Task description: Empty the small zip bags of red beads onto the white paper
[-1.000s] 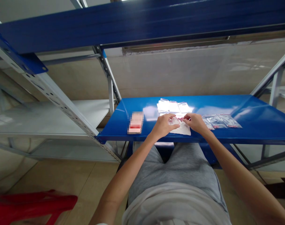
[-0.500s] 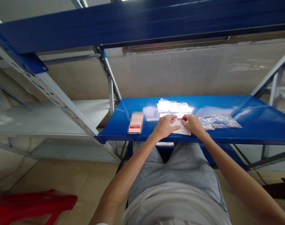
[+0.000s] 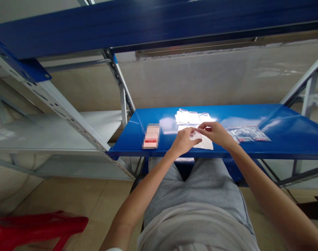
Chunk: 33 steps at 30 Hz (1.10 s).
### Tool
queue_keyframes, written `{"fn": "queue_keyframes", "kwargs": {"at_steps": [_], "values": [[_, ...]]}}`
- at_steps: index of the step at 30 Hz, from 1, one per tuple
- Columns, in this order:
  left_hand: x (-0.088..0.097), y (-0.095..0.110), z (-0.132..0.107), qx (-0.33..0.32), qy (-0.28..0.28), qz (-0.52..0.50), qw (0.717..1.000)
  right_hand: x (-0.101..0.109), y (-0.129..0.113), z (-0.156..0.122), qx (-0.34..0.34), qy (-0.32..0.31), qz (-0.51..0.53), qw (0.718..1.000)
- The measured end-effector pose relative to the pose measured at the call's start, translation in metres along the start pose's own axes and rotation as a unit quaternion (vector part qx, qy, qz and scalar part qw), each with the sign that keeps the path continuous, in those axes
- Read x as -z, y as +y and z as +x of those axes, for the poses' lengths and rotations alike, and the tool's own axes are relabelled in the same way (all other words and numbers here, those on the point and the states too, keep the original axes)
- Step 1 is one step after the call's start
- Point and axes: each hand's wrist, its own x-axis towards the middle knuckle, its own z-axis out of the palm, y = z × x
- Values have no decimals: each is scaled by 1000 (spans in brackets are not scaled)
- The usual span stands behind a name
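Both my hands meet over the front middle of the blue shelf [image 3: 279,146]. My left hand [image 3: 183,141] and my right hand [image 3: 216,134] each pinch the same small clear plastic bag [image 3: 194,135], held between their fingertips. Under them a white sheet [image 3: 207,143] lies on the shelf. The bag's contents are too small to make out.
A stack of empty clear bags [image 3: 191,118] lies behind my hands. Several small bags with red contents [image 3: 246,133] lie to the right. A blurred pink card-like object [image 3: 151,137] lies to the left. Grey rack uprights [image 3: 69,115] stand left; a red stool [image 3: 38,228] sits on the floor.
My right hand has lifted slightly and shifted left, its fingertips now pinching the bag nearer my left hand. The view has dipped a little.
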Motion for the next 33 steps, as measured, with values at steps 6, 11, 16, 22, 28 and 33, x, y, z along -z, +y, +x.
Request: {"fn": "queue_keyframes", "kwargs": {"at_steps": [6,11,16,22,28,33], "values": [[2,2,0,-2,3,13,1000,0,20,5,-4,22,-97,995],[2,1,1,15,3,23,1000,-5,62,9,-37,86,-232,968],[2,0,2,18,3,21,1000,-12,79,9,-40,60,-254,965],[3,-2,2,10,6,12,1000,-18,82,9,-47,63,-292,953],[9,-4,1,21,-5,5,1000,-11,74,10,-41,78,-256,962],[17,-6,0,55,-21,-13,998,2,42,10,-36,74,-128,988]]}}
